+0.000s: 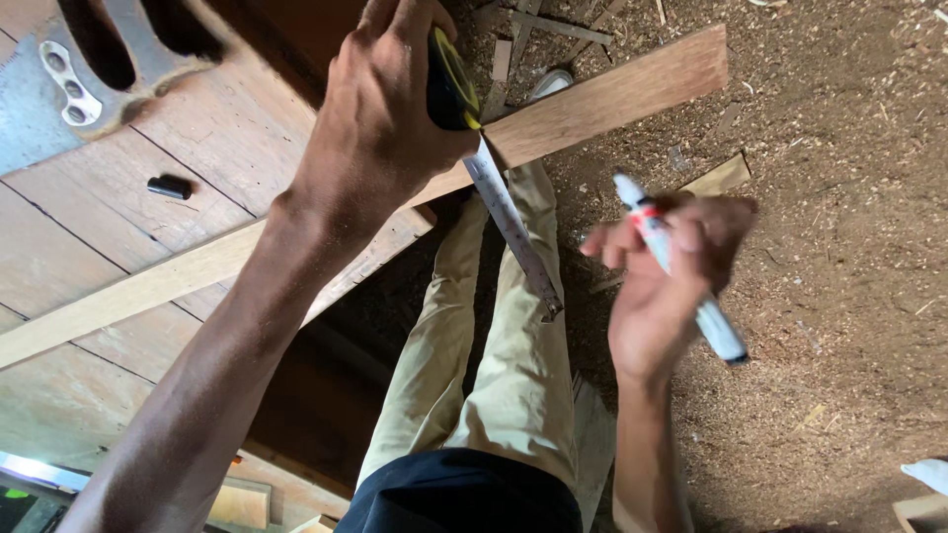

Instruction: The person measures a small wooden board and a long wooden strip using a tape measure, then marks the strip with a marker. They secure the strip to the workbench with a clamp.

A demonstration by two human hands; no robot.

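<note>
Seen from above, the left hand (380, 118), upper centre, grips a black and yellow tape measure (449, 84) against a long plank (602, 99) that crosses the frame diagonally. The tape's blade (513, 229) hangs down toward the centre. The right hand (667, 281), centre right, holds a white marker (681, 271) in curled fingers. A saw (59, 89) lies upper left on the workbench (227, 128).

Khaki trousers (494, 365), dark navy top (464, 494), bare forearms.

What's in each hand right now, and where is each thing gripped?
Left hand wraps the black-and-yellow tape measure around its case, steel blade pulled out. Right hand holds the white marker pen at mid-barrel, between its fingers.
</note>
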